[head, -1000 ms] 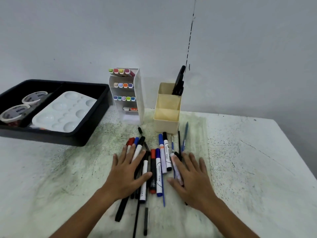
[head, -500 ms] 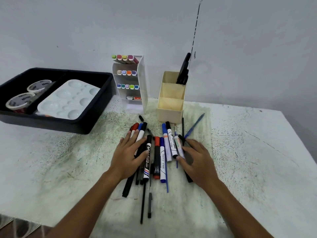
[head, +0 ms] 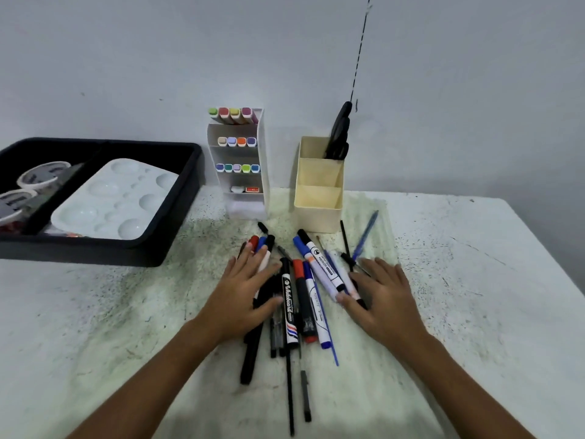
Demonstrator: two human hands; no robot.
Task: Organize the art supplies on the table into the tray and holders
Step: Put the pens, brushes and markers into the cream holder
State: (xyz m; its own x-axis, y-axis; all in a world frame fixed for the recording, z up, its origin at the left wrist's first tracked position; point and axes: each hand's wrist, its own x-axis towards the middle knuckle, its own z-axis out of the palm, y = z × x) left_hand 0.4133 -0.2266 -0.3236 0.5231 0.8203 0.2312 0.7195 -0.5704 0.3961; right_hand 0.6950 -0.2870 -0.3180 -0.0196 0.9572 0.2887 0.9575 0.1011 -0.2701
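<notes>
A person's two bare forearms reach forward over a stained white table, seen from above. Between the hands lies a loose pile of markers and pens, mostly pointing away from the person: black, red and blue whiteboard markers, thin black pens and a slim blue pen.

The left hand lies palm down on the left side of the pile, fingers straight and slightly spread, pressing on several markers without gripping any. The right hand lies palm down on the right side, fingers straight, its thumb touching the lower end of a white marker; it grips nothing.

Just beyond the pile, against the pale wall, stand two holders. A white tiered plastic rack holds rows of pastel-capped markers. To its right, a cream three-compartment plastic holder has black-handled scissors upright in its rear compartment; the two front compartments show nothing inside.

At the far left sits a black rectangular plastic tray. It contains a white plastic paint palette with round wells and, left of a divider, two round white-lidded tubs.
</notes>
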